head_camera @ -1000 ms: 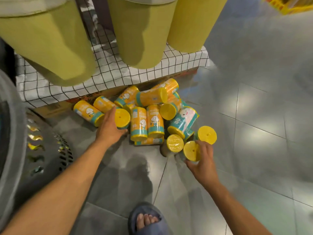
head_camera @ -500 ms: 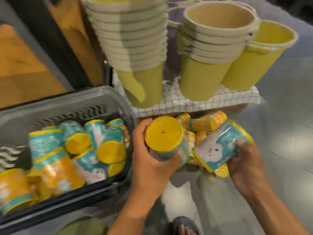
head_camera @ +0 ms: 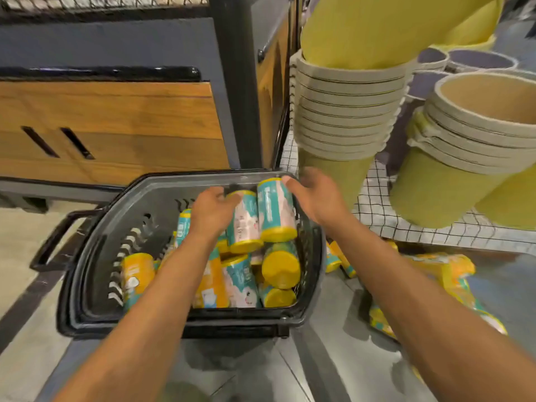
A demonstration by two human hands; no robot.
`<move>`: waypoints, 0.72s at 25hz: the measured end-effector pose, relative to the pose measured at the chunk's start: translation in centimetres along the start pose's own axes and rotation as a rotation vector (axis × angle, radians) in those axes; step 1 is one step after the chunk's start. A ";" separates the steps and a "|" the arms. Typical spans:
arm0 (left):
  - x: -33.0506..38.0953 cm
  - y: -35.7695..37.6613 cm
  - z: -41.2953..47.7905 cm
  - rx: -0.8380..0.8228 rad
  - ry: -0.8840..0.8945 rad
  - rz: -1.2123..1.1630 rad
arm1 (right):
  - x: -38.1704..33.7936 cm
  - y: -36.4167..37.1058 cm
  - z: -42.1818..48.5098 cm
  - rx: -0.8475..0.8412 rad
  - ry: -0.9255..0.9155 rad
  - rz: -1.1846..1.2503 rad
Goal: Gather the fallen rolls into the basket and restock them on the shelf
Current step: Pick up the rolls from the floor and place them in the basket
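Left hand (head_camera: pixel 213 211) clasping a roll (head_camera: pixel 243 224), right hand (head_camera: pixel 314 198) clasping a second roll (head_camera: pixel 275 210), over the basket (head_camera: pixel 179 177).
Risk of tumbling off the heap (head_camera: pixel 280 265) inside and back out onto the floor if let go this high.

The print on the rolls (head_camera: pixel 275 210) is too blurred to read.
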State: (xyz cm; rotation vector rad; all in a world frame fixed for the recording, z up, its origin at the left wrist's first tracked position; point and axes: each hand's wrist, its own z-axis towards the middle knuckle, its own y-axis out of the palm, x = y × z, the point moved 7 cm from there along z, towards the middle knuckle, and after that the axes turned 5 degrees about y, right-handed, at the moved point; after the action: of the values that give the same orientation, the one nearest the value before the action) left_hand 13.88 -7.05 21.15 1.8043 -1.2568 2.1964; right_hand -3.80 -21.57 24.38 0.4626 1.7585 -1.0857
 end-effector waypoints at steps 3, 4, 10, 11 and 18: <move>0.9 -0.2 -3.8 0.038 0.243 0.056 | 5.6 -6.3 -2.5 0.204 -0.078 -0.079; 2.3 0.6 -5.9 0.013 0.342 0.037 | 8.5 -8.5 -4.3 0.256 -0.066 -0.116; 8.5 14.4 -17.2 -0.280 0.649 -0.091 | 27.3 -16.6 -12.5 0.460 0.266 -0.165; 7.4 17.9 -18.2 -0.349 0.597 -0.113 | 30.2 -16.9 -13.2 0.477 0.317 -0.194; -6.8 40.7 -17.3 -0.744 -0.050 0.146 | 42.4 -13.1 -10.2 0.353 0.502 -0.392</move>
State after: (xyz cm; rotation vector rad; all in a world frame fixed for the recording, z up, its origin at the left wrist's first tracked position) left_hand -17.95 -21.18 -7.01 1.4838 -1.9192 1.4135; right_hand -37.60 -26.88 -5.68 0.6662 2.1585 -1.6832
